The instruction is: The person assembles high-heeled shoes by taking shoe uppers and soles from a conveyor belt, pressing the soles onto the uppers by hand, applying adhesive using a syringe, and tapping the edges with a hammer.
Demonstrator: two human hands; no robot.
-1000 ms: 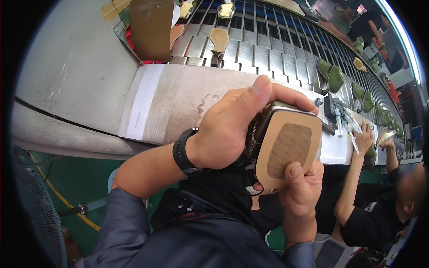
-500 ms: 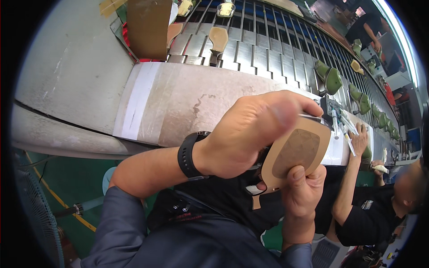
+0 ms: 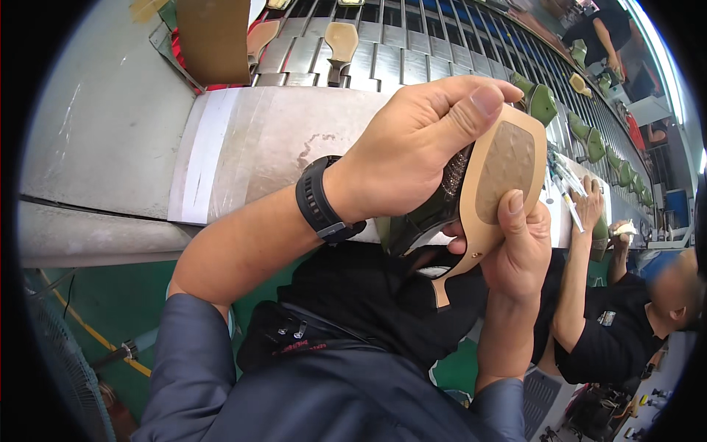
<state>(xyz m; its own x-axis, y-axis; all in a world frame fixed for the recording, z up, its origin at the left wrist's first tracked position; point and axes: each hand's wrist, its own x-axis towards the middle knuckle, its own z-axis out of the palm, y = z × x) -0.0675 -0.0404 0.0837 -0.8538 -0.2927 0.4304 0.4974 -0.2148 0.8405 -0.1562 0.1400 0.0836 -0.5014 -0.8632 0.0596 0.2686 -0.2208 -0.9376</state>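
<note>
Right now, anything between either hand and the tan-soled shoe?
Nothing visible: the right hand touches the tan sole directly, and the left hand curls around the shoe near the sole's wide end. Contact under the left palm is hidden.

The hands [image 3: 409, 147] partly hide the green shoe [image 3: 505, 171]

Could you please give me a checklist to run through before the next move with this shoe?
1. Sole facing the camera: ok.
2. Right hand gripping the shoe: ok, thumb on the sole's textured panel.
3. Left hand supporting the shoe: ok, cupped around its wide end.
4. Sole edge flush all round: cannot tell, partly hidden.
5. Co-worker's hand clear of the shoe: ok, apart from it.
</note>
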